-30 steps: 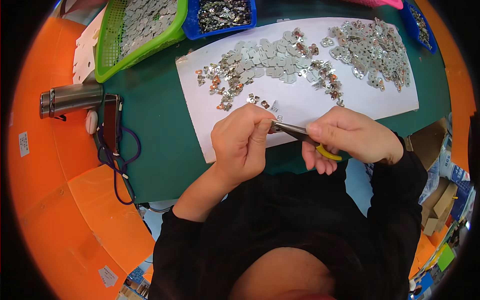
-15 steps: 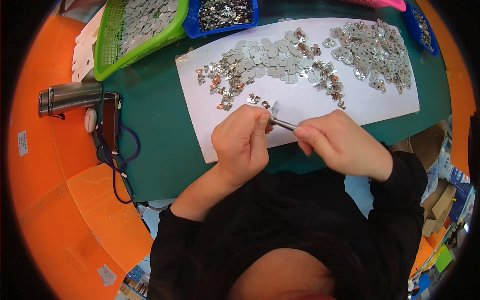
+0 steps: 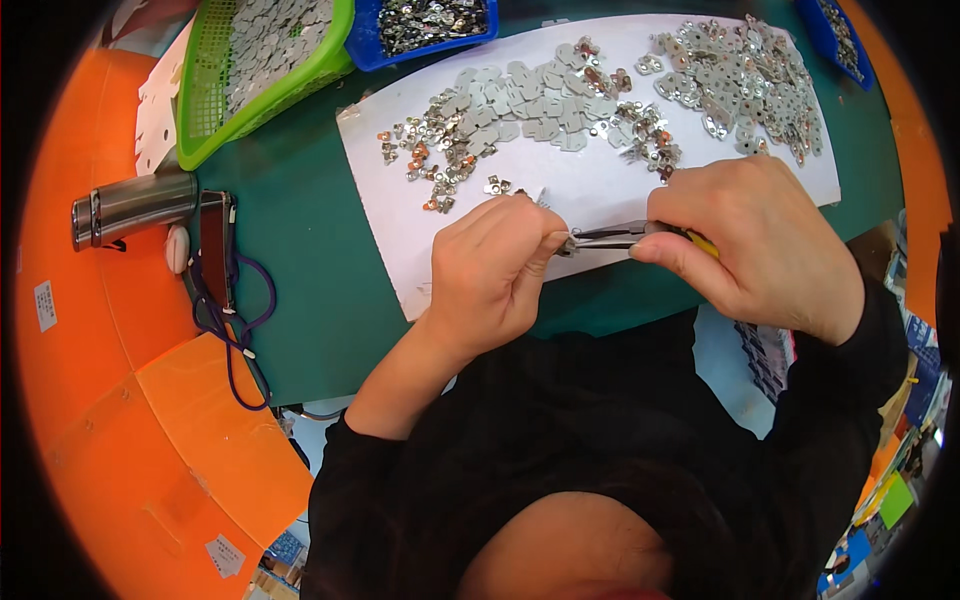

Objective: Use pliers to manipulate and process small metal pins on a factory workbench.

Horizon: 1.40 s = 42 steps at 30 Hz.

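Note:
My right hand grips a pair of slim-jawed pliers with a bit of yellow handle showing. The jaws point left and stand slightly apart, their tips at a small metal part. That part is pinched between the thumb and fingers of my left hand, which hide most of it. Both hands are above the near edge of a white sheet. Beyond them lie a pile of flat grey metal pieces, a cluster of small shiny clips and another clip cluster.
More metal plates cover the sheet's right end. A green basket and a blue tray hold metal parts at the far left. Another blue tray sits far right. A steel flask and a phone with a purple cord lie left.
My right hand has moved right and turned, so the pliers' parted jaws and yellow handle now show. My left hand stays nearly in place. The whole view has shifted slightly.

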Available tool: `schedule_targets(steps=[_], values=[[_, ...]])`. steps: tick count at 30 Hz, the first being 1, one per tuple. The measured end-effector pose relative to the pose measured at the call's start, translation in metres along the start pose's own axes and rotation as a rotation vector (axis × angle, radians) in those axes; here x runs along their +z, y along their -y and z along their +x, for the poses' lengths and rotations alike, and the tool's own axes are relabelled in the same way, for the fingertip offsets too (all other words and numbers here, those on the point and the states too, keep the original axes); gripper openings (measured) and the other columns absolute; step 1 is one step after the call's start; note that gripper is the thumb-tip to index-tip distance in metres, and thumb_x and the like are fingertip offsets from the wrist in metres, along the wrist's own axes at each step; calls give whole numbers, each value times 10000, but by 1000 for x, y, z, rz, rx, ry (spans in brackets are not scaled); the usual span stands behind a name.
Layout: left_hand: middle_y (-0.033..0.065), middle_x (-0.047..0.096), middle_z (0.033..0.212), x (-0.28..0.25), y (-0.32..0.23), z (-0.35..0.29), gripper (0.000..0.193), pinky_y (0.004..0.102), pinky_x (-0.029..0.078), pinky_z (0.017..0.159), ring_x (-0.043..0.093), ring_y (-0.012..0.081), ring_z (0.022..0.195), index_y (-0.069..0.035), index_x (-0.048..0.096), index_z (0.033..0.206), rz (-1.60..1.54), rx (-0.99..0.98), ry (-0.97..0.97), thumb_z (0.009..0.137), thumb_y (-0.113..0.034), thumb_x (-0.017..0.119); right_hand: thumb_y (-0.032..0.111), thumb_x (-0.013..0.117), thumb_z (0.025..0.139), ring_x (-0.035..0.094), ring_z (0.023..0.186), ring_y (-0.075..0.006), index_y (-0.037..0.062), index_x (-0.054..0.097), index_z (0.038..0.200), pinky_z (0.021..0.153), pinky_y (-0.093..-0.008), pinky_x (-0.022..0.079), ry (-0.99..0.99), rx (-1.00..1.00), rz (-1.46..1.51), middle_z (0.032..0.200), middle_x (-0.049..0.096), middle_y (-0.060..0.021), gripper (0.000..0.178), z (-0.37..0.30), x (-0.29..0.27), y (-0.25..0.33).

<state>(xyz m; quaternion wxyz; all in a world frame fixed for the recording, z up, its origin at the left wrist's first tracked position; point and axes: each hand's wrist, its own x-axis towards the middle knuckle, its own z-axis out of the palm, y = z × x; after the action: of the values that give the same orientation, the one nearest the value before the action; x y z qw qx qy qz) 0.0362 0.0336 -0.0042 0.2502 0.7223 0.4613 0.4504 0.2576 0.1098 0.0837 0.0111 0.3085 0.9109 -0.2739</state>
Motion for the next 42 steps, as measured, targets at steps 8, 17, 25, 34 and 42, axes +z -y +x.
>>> schedule_targets(steps=[8, 17, 25, 34, 42], values=[[80, 568, 678, 1, 1, 1, 91, 327, 432, 529, 560, 267, 586, -27, 592, 811, -2, 41, 48, 816, 12, 674, 282, 656, 892, 588, 653, -361, 21, 618, 769, 585, -428, 437, 126, -2, -75, 662, 574, -139, 291, 5, -15, 1], [77, 574, 677, 1, 0, 3, 90, 325, 438, 524, 569, 261, 588, -33, 595, 809, 78, 20, 114, 810, 12, 673, 289, 666, 886, 607, 671, -350, 28, 640, 786, 615, -433, 453, 96, -28, -163, 668, 593, -138, 281, 5, -14, -1], [79, 572, 677, 0, -2, 4, 79, 323, 444, 528, 569, 263, 586, -30, 595, 808, 45, 3, 127, 820, 14, 660, 293, 675, 877, 611, 687, -359, 30, 642, 783, 623, -440, 454, 108, -32, -182, 679, 602, -146, 281, 7, -12, -2], [88, 559, 665, 1, -3, -1, 63, 330, 435, 516, 560, 269, 572, -23, 600, 808, -2, -58, 135, 850, 2, 640, 310, 644, 902, 585, 610, -389, 31, 636, 716, 579, -450, 448, 118, -91, -85, 564, 546, -168, 336, 14, -9, -10], [108, 534, 644, 8, -3, -4, 74, 340, 423, 504, 539, 284, 549, -17, 601, 807, 5, -176, 65, 864, 27, 618, 315, 639, 914, 605, 613, -369, 39, 619, 761, 578, -448, 457, 13, -99, -163, 604, 584, -145, 316, 7, 15, -15]])
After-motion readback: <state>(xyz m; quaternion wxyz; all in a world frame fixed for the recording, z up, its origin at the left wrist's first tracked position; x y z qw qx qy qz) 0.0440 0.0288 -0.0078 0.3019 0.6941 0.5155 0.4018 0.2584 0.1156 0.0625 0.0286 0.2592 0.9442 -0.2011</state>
